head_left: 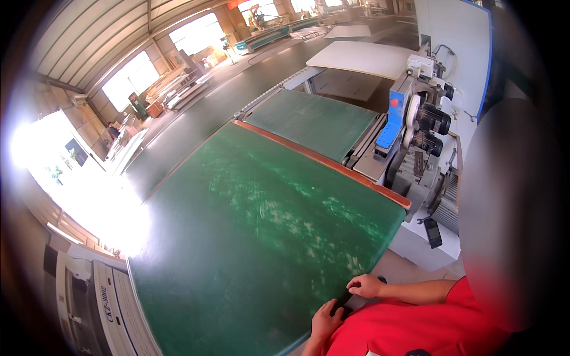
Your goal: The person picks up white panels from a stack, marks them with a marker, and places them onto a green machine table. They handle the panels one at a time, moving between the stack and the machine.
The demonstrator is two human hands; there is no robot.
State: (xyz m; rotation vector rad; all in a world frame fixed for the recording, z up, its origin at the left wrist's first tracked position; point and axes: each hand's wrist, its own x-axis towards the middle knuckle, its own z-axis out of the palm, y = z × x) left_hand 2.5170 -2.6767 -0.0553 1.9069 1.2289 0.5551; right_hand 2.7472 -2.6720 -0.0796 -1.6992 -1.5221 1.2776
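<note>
A wide green conveyor belt (202, 249), scuffed with pale marks, fills the space in front of me. At its near right edge is my left hand (326, 321), its fingers loosely bent and a little apart, with nothing visible in it. Just beyond it, my right hand (366, 286) hovers by or rests on the same edge; I cannot tell which. Its fingers are slightly curled and hold nothing I can see. A reddish-brown strip (320, 155) crosses the far end of the belt.
Past the strip lies a second green belt (314, 118). To the right stands a machine with a blue bracket (390, 127) and black motors (433, 118). A phone-like black device (433, 232) lies on a white ledge. A pale panel (362, 58) sits behind; a white machine housing (113, 302) is at left.
</note>
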